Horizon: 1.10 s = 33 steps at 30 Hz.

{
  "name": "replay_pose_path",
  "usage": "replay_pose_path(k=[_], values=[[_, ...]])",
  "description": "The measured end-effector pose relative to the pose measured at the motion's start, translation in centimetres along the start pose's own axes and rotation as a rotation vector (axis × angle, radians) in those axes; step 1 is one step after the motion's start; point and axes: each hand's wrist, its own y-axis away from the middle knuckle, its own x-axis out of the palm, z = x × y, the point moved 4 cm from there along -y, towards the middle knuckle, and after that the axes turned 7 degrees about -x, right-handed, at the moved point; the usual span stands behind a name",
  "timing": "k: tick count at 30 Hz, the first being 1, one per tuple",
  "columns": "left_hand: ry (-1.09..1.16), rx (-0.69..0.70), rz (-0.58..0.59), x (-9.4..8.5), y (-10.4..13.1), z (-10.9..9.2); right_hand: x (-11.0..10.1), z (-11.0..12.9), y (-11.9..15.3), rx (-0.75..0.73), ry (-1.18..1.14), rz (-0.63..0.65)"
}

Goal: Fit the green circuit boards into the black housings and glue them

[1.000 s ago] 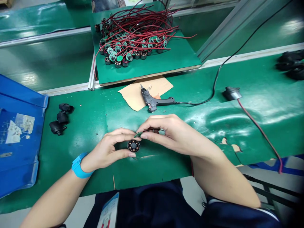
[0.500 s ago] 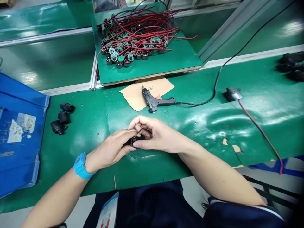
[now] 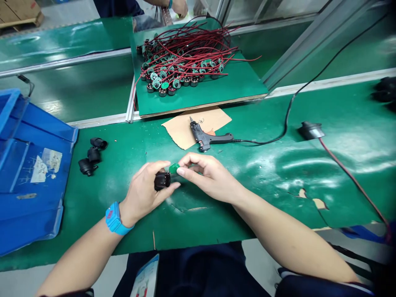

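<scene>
Near the front middle of the green table, my left hand (image 3: 144, 186) is wrapped round a black cylindrical part (image 3: 162, 180). My right hand (image 3: 206, 175) pinches a small round green disc (image 3: 174, 168) between thumb and fingers, just above and to the right of the black part. Whether a wire joins the two is too small to tell. Beyond my hands a black glue gun (image 3: 206, 137) lies partly on a torn piece of brown cardboard (image 3: 181, 128).
A raised green board (image 3: 201, 97) bears a heap of red-wired parts (image 3: 185, 53). Several black fittings (image 3: 93, 154) lie beside a blue bin (image 3: 37, 185) at left. A black part with a red cable (image 3: 310, 130) lies at right. Another person's hand (image 3: 180, 7) shows at the top.
The green disc now shows in my right fingers, and the black part is more exposed in my left hand. My hands have parted slightly. The view has shifted, bringing another person's hand into sight.
</scene>
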Motion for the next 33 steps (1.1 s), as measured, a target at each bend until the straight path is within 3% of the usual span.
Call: replay_pose_path(k=[2,5,8,10,12,14,17,21,24,28,33], values=[[-0.091,0.05,-0.083,-0.3,0.1,0.1,0.6,-0.3,0.1,0.056,-0.055,0.016],[-0.155,0.094,-0.103,-0.7,0.2,-0.2,1.5,-0.4,0.3,0.113,-0.121,0.044],[-0.075,0.082,-0.117,-1.2,0.2,-0.5,1.0,0.2,0.3,0.052,-0.013,0.098],[-0.005,0.035,-0.14,-1.5,0.3,-0.5,-1.1,0.8,0.1,-0.099,0.26,0.026],[0.049,-0.039,-0.179,-1.8,0.3,-0.3,-4.1,1.0,-0.2,-0.2,0.672,-0.13],[0.087,-0.121,-0.207,-1.9,0.3,0.0,-6.9,0.1,-0.5,-0.135,1.049,-0.205],[0.119,-0.218,-0.218,-1.9,0.3,0.4,-9.2,-2.0,-1.3,0.025,1.274,-0.124],[0.14,-0.295,-0.239,-2.1,0.1,1.0,-9.1,-1.6,-1.3,-0.044,1.241,-0.123],[0.153,-0.329,-0.272,-2.2,0.2,1.4,-8.0,0.8,-0.3,-0.176,0.99,-0.158],[0.187,-0.345,-0.29,-2.1,0.3,1.6,-6.5,2.9,1.0,-0.229,0.604,-0.073],[0.187,-0.355,-0.292,-2.2,0.2,1.4,-5.3,3.1,1.4,-0.289,0.516,-0.006]])
